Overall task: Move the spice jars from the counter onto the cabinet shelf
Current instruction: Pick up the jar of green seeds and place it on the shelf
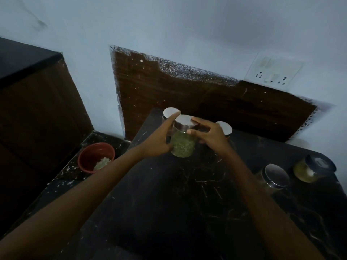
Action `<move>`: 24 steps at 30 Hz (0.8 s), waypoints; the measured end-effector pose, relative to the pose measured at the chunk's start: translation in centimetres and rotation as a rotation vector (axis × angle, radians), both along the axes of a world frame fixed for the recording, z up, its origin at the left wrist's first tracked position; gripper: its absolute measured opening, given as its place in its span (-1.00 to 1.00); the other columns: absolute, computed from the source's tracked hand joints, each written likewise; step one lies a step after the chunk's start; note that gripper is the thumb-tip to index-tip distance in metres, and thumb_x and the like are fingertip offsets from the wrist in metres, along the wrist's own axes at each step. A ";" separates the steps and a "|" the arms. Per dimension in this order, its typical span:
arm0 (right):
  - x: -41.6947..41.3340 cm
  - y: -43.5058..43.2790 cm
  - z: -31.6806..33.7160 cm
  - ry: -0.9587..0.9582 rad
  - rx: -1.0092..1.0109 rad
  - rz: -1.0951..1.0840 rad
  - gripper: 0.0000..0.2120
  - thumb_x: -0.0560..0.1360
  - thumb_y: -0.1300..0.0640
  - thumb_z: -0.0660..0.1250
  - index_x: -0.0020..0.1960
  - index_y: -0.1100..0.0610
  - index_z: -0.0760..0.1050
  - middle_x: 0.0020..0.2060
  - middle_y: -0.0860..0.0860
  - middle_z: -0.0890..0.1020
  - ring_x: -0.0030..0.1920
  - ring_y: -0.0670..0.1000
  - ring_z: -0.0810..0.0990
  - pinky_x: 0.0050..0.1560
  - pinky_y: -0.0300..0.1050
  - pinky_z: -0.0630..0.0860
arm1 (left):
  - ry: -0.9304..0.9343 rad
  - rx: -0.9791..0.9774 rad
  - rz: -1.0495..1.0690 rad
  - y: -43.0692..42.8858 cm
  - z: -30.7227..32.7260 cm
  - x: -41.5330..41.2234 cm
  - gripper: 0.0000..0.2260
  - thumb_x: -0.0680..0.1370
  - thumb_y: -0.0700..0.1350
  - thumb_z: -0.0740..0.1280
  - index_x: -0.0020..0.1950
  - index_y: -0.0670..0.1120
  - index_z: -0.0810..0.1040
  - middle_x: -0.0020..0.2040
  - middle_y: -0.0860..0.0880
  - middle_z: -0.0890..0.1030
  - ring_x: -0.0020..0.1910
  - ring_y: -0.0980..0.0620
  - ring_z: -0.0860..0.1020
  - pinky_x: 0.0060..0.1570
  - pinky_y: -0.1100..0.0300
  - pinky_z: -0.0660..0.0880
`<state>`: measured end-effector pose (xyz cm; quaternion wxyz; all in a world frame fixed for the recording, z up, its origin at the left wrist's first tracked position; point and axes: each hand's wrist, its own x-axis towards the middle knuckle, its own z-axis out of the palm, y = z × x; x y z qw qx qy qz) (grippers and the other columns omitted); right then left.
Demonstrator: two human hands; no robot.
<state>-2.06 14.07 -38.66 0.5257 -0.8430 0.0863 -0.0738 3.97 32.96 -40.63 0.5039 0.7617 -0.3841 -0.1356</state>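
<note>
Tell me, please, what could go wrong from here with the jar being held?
1. The rear left jar and rear right jar stand close behind the green spice jar; the left hand or right hand could knock them when lifting.
2. The right hand's fingers lie partly over the lid; if it is loose, the glass body might slip free.

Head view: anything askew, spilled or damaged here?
The brown wall panel has a ragged, chipped top edge flecked white. The black counter is scratched and speckled. No spill shows; the green-filled jar is held upright.
</note>
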 end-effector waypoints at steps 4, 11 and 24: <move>-1.7 -1.5 6.5 -0.043 0.010 -0.003 -0.51 0.36 0.05 0.47 0.27 0.03 0.48 0.09 -0.02 0.58 0.06 0.00 0.60 -0.12 -0.11 0.64 | -0.241 -0.005 -0.096 -0.7 4.4 -1.4 -0.06 0.37 -0.05 0.47 0.50 0.10 -0.14 0.56 -0.07 -0.09 0.52 0.04 -0.01 0.40 0.16 0.26; -5.1 -2.4 14.1 -0.101 -0.055 0.012 -0.64 0.40 -0.02 0.42 0.18 -0.04 0.53 -0.07 0.08 0.67 -0.17 0.07 0.69 -0.09 0.03 0.64 | -0.658 0.053 -0.058 -2.3 9.7 -3.0 0.14 0.27 0.08 0.56 0.51 0.13 -0.28 0.53 0.00 -0.17 0.46 0.02 0.13 0.22 -0.05 0.48; -9.7 -4.8 14.8 -0.061 -0.183 0.411 0.26 0.12 0.04 0.63 0.42 -0.36 -0.25 0.46 -0.26 0.00 0.30 -0.19 0.41 0.22 -0.21 0.45 | -0.320 -0.163 -0.148 -3.1 12.8 -4.9 0.18 0.22 -0.22 0.60 0.53 0.08 -0.20 0.44 0.08 0.06 0.12 0.23 0.46 -0.09 0.37 0.51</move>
